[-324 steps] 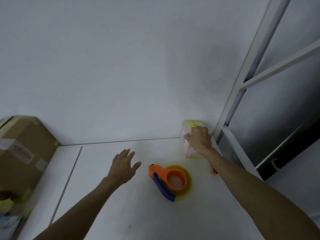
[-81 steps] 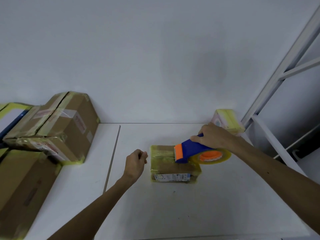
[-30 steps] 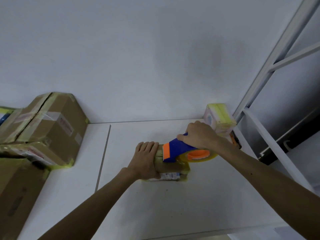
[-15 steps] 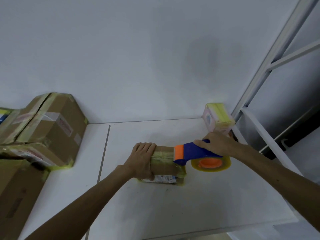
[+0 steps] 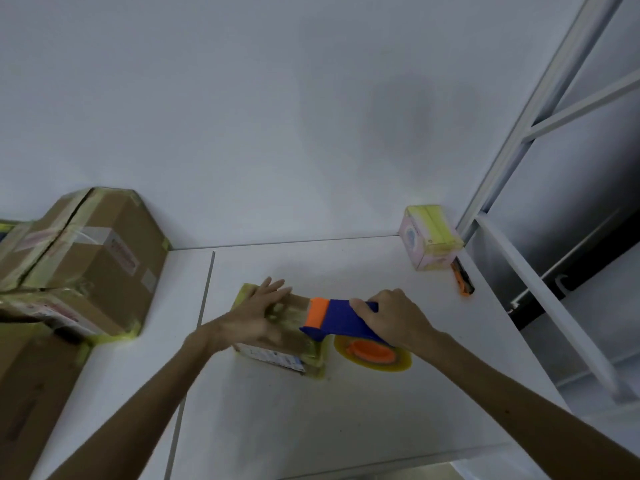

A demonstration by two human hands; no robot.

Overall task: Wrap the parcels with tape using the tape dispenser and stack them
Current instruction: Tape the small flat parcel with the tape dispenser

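The blurred left hand (image 5: 254, 322) covers much of the parcel (image 5: 277, 356).

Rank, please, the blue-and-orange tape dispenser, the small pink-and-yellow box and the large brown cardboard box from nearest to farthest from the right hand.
1. blue-and-orange tape dispenser: gripped by the right hand.
2. small pink-and-yellow box: back right corner.
3. large brown cardboard box: far left.

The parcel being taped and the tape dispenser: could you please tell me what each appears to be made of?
The parcel looks like brown matte cardboard, its edges glossy with yellowish clear tape. The tape dispenser seems moulded plastic: a uniform blue body with orange parts, carrying a roll of translucent yellowish film.
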